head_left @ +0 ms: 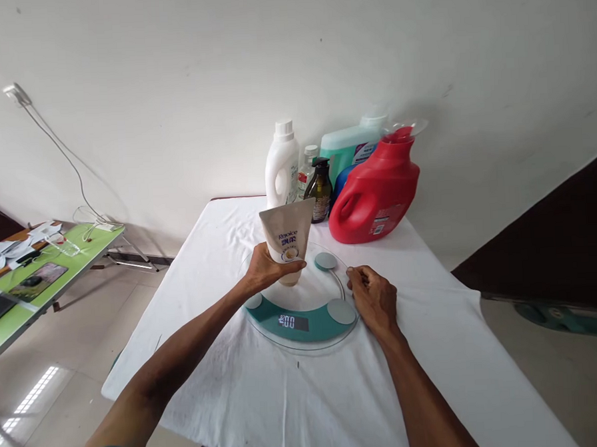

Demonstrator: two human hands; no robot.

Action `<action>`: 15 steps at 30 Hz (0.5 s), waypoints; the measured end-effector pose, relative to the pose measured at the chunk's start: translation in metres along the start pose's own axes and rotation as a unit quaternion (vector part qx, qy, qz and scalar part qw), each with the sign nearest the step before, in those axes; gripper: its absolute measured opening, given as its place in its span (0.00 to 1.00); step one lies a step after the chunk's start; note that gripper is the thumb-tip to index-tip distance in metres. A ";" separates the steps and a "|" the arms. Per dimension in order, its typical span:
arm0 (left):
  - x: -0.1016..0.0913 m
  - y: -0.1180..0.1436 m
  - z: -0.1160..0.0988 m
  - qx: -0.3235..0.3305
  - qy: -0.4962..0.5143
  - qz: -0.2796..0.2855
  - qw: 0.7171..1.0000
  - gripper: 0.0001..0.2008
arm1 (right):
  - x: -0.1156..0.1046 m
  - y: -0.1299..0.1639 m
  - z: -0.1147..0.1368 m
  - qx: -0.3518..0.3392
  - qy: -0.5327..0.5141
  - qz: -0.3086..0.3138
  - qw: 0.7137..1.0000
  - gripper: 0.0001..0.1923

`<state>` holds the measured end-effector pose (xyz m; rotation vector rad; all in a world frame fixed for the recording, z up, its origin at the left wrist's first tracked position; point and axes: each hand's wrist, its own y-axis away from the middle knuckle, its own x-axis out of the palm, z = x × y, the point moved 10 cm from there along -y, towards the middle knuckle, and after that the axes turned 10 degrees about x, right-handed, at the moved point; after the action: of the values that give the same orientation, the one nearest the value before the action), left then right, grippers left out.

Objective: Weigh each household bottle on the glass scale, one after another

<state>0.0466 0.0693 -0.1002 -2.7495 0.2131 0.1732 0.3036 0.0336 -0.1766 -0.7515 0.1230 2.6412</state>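
My left hand point(265, 269) grips a cream squeeze tube point(288, 239) standing cap-down on a round glass bathroom scale point(303, 316). The scale has a teal band and a lit digital display point(292, 322). My right hand point(373, 298) rests on the white cloth at the scale's right rim, fingers curled, holding nothing.
The scale lies on a table covered with a white cloth point(435, 350). At the back stand a red detergent jug point(377, 193), a white bottle point(281, 164), a dark pump bottle point(319, 189) and a teal jug point(347, 151). A green table point(45, 270) with papers is at the left.
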 end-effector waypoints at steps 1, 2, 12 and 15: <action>0.001 0.001 0.002 0.000 -0.005 0.002 1.000 0.18 | 0.000 0.000 0.001 -0.002 0.001 0.000 1.000 0.19; 0.002 0.002 0.003 0.001 -0.007 0.004 1.000 0.17 | -0.001 0.001 0.002 -0.003 0.000 -0.001 1.000 0.19; -0.038 0.007 -0.016 0.101 0.000 -0.023 0.995 0.31 | 0.000 0.002 0.002 -0.009 -0.006 0.002 1.000 0.19; -0.087 0.016 0.009 0.071 -0.033 -0.135 0.988 0.28 | 0.001 0.000 0.001 -0.002 -0.003 0.001 1.000 0.18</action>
<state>-0.0420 0.0690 -0.1011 -2.5937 -0.1597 0.1687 0.3028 0.0340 -0.1762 -0.7460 0.1179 2.6455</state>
